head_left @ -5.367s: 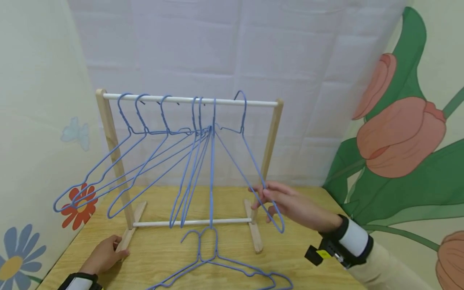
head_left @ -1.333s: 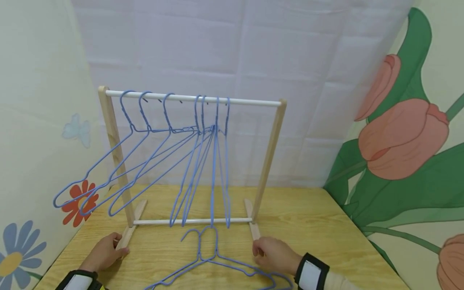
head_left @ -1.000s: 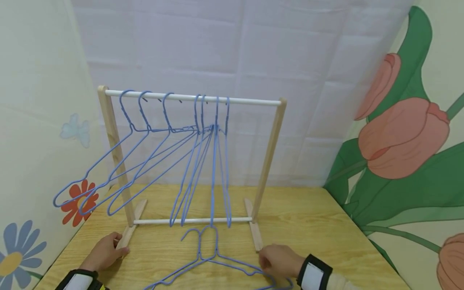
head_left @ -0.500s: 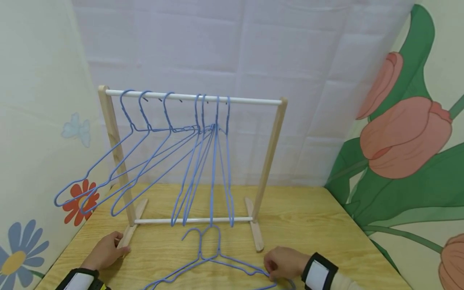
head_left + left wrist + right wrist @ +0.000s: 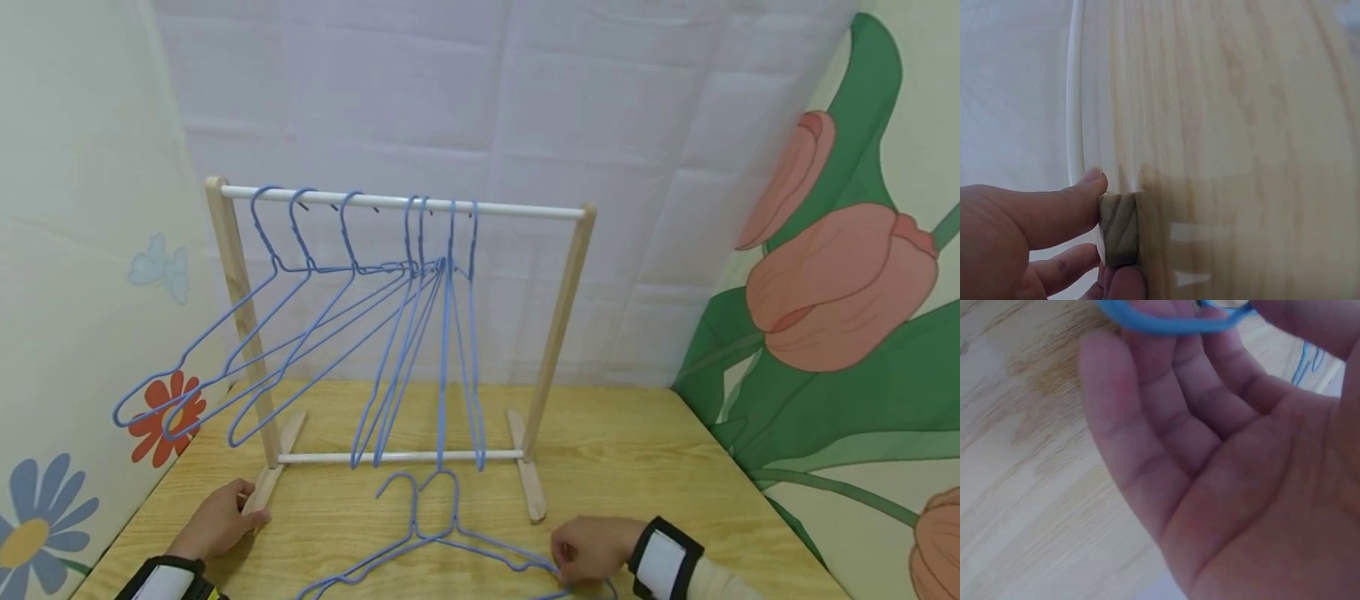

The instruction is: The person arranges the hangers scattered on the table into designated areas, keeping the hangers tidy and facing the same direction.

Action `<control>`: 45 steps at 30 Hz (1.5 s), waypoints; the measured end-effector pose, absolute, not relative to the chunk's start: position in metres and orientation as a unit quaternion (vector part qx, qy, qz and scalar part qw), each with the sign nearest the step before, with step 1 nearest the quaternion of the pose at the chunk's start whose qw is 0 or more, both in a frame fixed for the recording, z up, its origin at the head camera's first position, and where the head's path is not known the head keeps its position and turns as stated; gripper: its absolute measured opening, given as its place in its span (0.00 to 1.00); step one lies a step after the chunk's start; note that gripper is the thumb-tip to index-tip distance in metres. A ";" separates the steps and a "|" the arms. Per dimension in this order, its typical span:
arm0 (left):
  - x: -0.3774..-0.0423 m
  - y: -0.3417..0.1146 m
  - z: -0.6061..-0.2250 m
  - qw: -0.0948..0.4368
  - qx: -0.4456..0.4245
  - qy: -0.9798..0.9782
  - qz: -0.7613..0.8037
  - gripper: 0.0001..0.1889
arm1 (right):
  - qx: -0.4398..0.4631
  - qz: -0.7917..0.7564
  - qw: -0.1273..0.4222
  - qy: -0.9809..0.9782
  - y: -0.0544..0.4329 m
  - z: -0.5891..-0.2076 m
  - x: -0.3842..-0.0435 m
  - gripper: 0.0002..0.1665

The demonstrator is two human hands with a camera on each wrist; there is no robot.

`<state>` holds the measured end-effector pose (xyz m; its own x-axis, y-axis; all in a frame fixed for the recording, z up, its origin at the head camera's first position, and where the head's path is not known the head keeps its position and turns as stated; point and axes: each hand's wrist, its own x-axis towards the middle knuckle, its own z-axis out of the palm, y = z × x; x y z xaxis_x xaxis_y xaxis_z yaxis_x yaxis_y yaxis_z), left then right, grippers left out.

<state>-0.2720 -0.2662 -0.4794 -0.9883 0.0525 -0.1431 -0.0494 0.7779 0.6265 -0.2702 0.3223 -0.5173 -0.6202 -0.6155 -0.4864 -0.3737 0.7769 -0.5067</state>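
Observation:
My left hand [image 5: 213,523] grips the front end of the rack's left wooden foot [image 5: 261,493]. In the left wrist view the thumb lies on one side of the foot's squared end [image 5: 1120,228], with fingers below it. Two blue wire hangers lie overlapping on the table before the rack; their hooks point left. My right hand [image 5: 596,546] pinches the right shoulder of the upper hanger [image 5: 455,504], beside the lower hanger [image 5: 414,504]. In the right wrist view its blue wire [image 5: 1166,325] crosses the curled fingers. The hangers' lower parts run out of the head view.
On the rack's white top bar [image 5: 525,210] hang several blue hangers [image 5: 347,233], bunched toward the left and middle. A white lower bar [image 5: 330,458] joins the wooden feet. The right foot [image 5: 532,492] stands near my right hand. Printed walls flank the wooden table [image 5: 637,450].
My right hand has left the rightmost hanging hanger, passed the rack's right foot and taken hold of the hanger on the table, whose hook has shifted slightly right. My left hand has stayed put.

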 end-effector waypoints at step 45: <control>-0.269 -0.265 -0.478 0.073 0.005 0.939 0.337 0.25 | -0.265 -0.471 0.434 0.720 0.284 -0.418 -0.217 0.19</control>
